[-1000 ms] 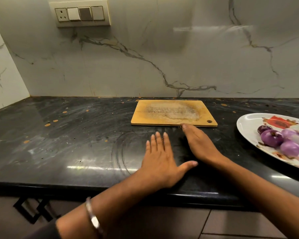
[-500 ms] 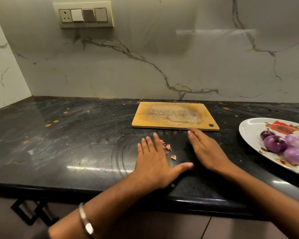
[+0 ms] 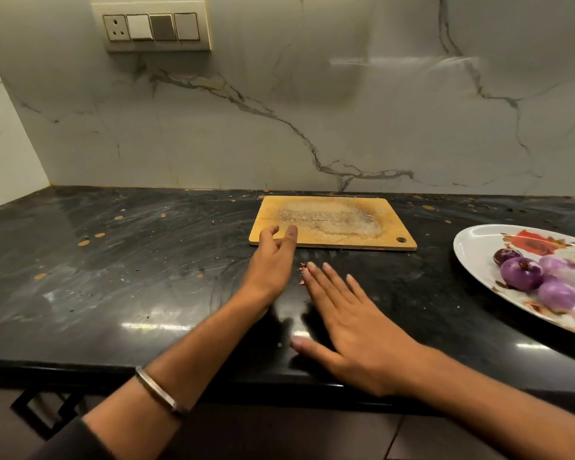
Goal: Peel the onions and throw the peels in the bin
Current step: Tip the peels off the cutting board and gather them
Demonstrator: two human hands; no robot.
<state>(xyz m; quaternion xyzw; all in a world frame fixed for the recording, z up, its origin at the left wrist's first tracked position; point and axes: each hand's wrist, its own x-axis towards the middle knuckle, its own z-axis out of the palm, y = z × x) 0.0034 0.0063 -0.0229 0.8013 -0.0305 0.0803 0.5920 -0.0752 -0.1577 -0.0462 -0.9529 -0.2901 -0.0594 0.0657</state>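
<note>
Head view: four peeled purple onions (image 3: pixel 538 280) sit on the flowered plate (image 3: pixel 472 247), well right of the wooden cutting board (image 3: pixel 332 224). No bin in frame.

Step in hand, by the look of it: gathering the last peel scraps (image 3: pixel 302 272), a few pink flakes on the black countertop (image 3: pixel 113 260) just in front of the board's near edge. Left hand (image 3: pixel 273 260) stands on edge, fingers loosely curled, tips over the board's near-left corner, holding nothing. Right hand (image 3: pixel 352 320) lies flat, palm down, fingers spread wide, fingertips touching the scraps, empty.

To do it well: keep the left hand upright as a wall, sweep with the flat right hand toward it, then drag the heap to the counter's front edge and drop it into a cupped palm. Flakes are thin and light, so slow strokes; a fast swipe would scatter them. One more fleck (image 3: pixel 279 344) lies nearer the front edge, worth catching on the way.

Room: counter left of the board is open. Right of the board, the plate rim limits any outward sweep. Front edge is close under the right wrist, so scraps could go over it.
</note>
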